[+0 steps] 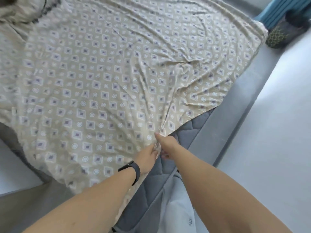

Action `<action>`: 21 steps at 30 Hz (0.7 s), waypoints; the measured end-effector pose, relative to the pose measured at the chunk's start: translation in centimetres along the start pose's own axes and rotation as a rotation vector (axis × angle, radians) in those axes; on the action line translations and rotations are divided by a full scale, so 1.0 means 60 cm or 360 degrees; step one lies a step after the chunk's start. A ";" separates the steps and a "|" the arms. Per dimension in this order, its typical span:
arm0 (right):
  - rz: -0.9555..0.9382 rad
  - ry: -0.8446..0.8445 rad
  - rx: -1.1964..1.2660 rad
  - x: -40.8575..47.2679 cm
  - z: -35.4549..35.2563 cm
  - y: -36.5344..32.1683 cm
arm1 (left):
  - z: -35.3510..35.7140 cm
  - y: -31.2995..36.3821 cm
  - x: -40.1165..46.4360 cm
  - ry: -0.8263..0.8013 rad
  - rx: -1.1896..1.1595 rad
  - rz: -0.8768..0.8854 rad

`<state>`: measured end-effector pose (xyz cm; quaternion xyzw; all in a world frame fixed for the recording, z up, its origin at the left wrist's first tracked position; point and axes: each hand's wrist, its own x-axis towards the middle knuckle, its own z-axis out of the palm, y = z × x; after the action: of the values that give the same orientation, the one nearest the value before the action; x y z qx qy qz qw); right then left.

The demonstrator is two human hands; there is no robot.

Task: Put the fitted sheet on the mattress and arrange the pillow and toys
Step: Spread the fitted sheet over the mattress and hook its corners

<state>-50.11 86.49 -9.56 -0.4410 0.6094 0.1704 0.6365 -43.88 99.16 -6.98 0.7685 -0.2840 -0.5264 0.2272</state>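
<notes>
— Fitted sheet (104, 78): beige, patterned with squares and circles, spread rumpled over the grey quilted mattress (188, 133). Long axis running from near left up toward the far right corner.
— And the near edge?
— Gathered to a point at the lower middle, creases fanning away from it. Mattress bare just beside that point, along the right side.
— Hands?
— Left hand (149, 157), black band (133, 172) at the wrist, fingers curled round the bunched hem. Right hand (165, 143) touching it, thumb on top, pinching the same edge.
— Elsewhere?
— Blue striped cloth (277, 10) at the far right corner, on the pale floor (277, 123).
</notes>
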 end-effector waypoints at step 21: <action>-0.0255 0.0746 0.1040 -0.061 -0.058 0.193 | 0.097 -0.175 -0.080 -0.0005 0.1396 -0.0419</action>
<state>-61.76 91.36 -9.83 -0.2886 0.7236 -0.1875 0.5982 -48.63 109.82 -12.50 0.8208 -0.3804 -0.3820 -0.1888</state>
